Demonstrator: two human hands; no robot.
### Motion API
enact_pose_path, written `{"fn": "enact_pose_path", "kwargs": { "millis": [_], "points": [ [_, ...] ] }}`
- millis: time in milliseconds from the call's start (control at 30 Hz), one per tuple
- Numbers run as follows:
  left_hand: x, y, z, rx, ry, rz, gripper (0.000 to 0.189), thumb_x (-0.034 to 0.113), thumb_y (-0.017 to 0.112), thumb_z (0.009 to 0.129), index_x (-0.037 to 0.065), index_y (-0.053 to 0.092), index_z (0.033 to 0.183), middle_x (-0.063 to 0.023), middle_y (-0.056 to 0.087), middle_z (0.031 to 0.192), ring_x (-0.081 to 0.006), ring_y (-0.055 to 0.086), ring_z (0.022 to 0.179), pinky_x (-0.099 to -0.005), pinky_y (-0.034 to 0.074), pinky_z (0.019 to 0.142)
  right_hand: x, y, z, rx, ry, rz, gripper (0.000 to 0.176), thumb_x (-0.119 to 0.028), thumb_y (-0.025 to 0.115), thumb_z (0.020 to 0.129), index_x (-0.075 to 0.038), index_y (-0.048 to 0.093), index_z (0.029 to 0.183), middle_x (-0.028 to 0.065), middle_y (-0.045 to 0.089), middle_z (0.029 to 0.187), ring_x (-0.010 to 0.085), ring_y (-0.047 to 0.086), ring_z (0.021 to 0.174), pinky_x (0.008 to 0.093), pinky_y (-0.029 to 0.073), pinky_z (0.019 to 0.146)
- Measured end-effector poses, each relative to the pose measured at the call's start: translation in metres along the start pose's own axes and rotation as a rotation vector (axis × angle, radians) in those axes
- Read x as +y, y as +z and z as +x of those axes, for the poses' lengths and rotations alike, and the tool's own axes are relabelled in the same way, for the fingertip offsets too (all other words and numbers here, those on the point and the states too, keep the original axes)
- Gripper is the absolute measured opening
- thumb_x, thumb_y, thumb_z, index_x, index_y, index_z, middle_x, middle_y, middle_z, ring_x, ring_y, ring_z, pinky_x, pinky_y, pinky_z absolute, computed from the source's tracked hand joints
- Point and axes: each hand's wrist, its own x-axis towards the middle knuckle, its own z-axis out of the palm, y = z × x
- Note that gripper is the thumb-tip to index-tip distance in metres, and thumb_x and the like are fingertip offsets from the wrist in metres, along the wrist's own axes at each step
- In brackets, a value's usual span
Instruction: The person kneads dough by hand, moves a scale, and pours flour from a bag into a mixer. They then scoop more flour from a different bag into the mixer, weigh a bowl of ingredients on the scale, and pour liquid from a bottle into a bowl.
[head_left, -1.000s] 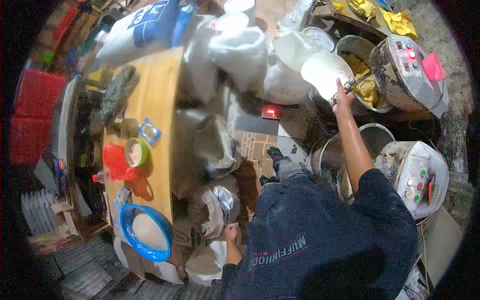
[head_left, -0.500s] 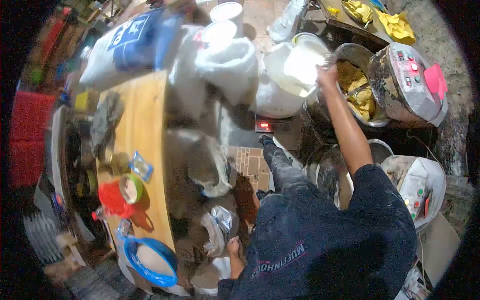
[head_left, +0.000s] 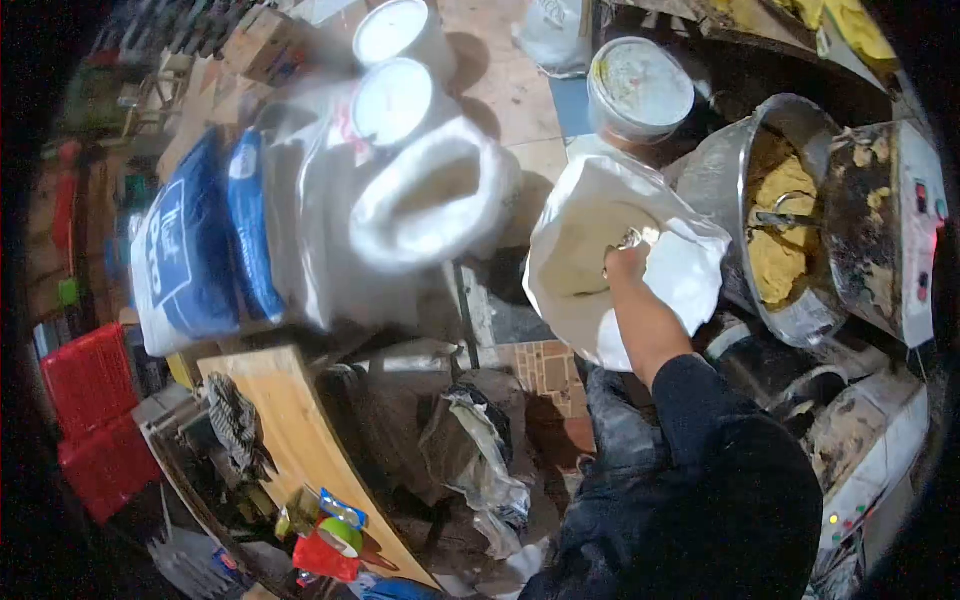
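My right hand (head_left: pixel 625 264) is down inside a large white sack (head_left: pixel 690 255) whose mouth is folded open. A whitish powder (head_left: pixel 590 235) shows within the sack. My fingers are closed around a small shiny object (head_left: pixel 636 238); its exact kind is hard to make out. To the right stands a metal mixer bowl (head_left: pixel 752 140) with yellow dough (head_left: pixel 780 232) and a mixing arm in it. My left hand is outside the view.
A lidded white bucket (head_left: pixel 642 88) stands behind the sack. Another open white sack (head_left: pixel 435 205) and two white tubs (head_left: pixel 393 102) are to the left, beside blue-and-white bags (head_left: pixel 190 250). A wooden table (head_left: pixel 290 410) holds a green cup (head_left: pixel 341 537) and red bag.
My right hand has moved from beside the mixer bowl down into the white sack. My left hand has left the view. The camera has turned and shifted closer to the sack.
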Motion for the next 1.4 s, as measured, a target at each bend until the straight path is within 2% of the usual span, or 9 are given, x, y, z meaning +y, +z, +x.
{"fn": "enact_pose_path", "kwargs": {
  "millis": [367, 633, 700, 800, 967, 1133, 1233, 1333, 1400],
  "points": [
    [0.024, 0.002, -0.004, 0.019, -0.052, 0.052, 0.038, 0.035, 0.053, 0.080, -0.001, 0.061, 0.089, -0.0174, 0.061, 0.082, -0.0277, 0.057, 0.076, -0.0378, 0.042, 0.069, 0.056, 0.063, 0.072, 0.077, 0.107, 0.120, 0.042, -0.022, 0.065, 0.062, -0.003, 0.054, 0.098, 0.0214, 0.060, 0.089, 0.0348, 0.059, 0.083, 0.0383, 0.049, 0.074],
    [0.000, -0.004, 0.005, -0.002, 0.077, 0.053, 0.040, 0.035, 0.052, 0.080, -0.002, 0.060, 0.091, -0.0195, 0.060, 0.083, -0.0298, 0.057, 0.077, -0.0392, 0.042, 0.069, 0.011, -0.017, 0.026, 0.209, -0.132, 0.289, 0.036, -0.020, 0.063, 0.060, 0.004, 0.057, 0.086, 0.0210, 0.061, 0.083, 0.0314, 0.061, 0.076, 0.0379, 0.049, 0.063],
    [-0.010, -0.009, 0.006, -0.004, 0.121, 0.060, 0.040, 0.035, 0.052, 0.080, -0.003, 0.060, 0.091, -0.0200, 0.060, 0.084, -0.0303, 0.057, 0.077, -0.0396, 0.042, 0.069, 0.000, -0.021, 0.029, -0.077, 0.012, 0.428, 0.029, -0.016, 0.062, 0.059, 0.004, 0.058, 0.079, 0.0164, 0.061, 0.073, 0.0266, 0.061, 0.063, 0.0370, 0.048, 0.054],
    [-0.036, -0.014, 0.012, -0.020, 0.187, 0.087, 0.041, 0.035, 0.051, 0.080, -0.003, 0.059, 0.092, -0.0208, 0.060, 0.085, -0.0311, 0.057, 0.078, -0.0401, 0.042, 0.069, -0.026, -0.087, -0.040, -0.129, 0.053, 0.631, 0.020, -0.012, 0.062, 0.059, 0.002, 0.056, 0.071, 0.0097, 0.056, 0.062, 0.0190, 0.053, 0.047, 0.0334, 0.042, 0.042],
    [-0.115, -0.032, 0.035, -0.016, 0.292, 0.112, 0.042, 0.036, 0.050, 0.081, -0.004, 0.059, 0.093, -0.0221, 0.059, 0.086, -0.0324, 0.057, 0.079, -0.0410, 0.042, 0.069, 0.005, -0.155, -0.094, -0.304, -0.049, 0.855, 0.021, -0.010, 0.061, 0.060, 0.002, 0.056, 0.076, 0.0082, 0.053, 0.061, 0.0176, 0.049, 0.046, 0.0320, 0.039, 0.041],
    [-0.240, -0.074, 0.122, 0.043, 0.427, 0.284, 0.043, 0.036, 0.050, 0.081, -0.004, 0.058, 0.094, -0.0234, 0.059, 0.087, -0.0337, 0.057, 0.080, -0.0420, 0.042, 0.070, 0.117, -0.255, -0.174, -0.400, -0.308, 1.212, 0.021, -0.005, 0.064, 0.067, 0.001, 0.056, 0.085, 0.0086, 0.056, 0.070, 0.0197, 0.053, 0.055, 0.0328, 0.044, 0.046],
    [-0.227, -0.082, 0.079, 0.175, 0.903, 0.156, 0.028, 0.021, 0.053, 0.079, -0.006, 0.055, 0.087, -0.0186, 0.057, 0.075, -0.0314, 0.054, 0.070, -0.0388, 0.042, 0.064, 0.227, -0.312, -0.201, -0.434, -0.277, 1.280, 0.037, -0.011, 0.069, 0.062, 0.006, 0.055, 0.092, 0.0131, 0.060, 0.080, 0.0227, 0.059, 0.065, 0.0377, 0.050, 0.056],
    [-0.278, -0.080, 0.090, 0.068, 0.709, -0.369, 0.019, 0.019, 0.054, 0.081, 0.000, 0.057, 0.083, -0.0051, 0.055, 0.068, -0.0144, 0.051, 0.063, -0.0281, 0.041, 0.059, 0.342, -0.365, -0.223, -0.418, -0.366, 1.393, 0.037, -0.014, 0.069, 0.063, 0.000, 0.057, 0.094, 0.0106, 0.060, 0.084, 0.0213, 0.059, 0.074, 0.0331, 0.049, 0.064],
    [-0.307, -0.070, 0.070, 0.028, 0.725, -0.267, 0.018, 0.019, 0.055, 0.080, 0.002, 0.058, 0.082, -0.0032, 0.054, 0.068, -0.0117, 0.049, 0.062, -0.0256, 0.040, 0.058, 0.401, -0.402, -0.260, -0.128, -0.332, 1.283, 0.032, -0.015, 0.069, 0.065, 0.000, 0.057, 0.091, 0.0087, 0.060, 0.077, 0.0197, 0.059, 0.066, 0.0324, 0.047, 0.055]
  ]
}}
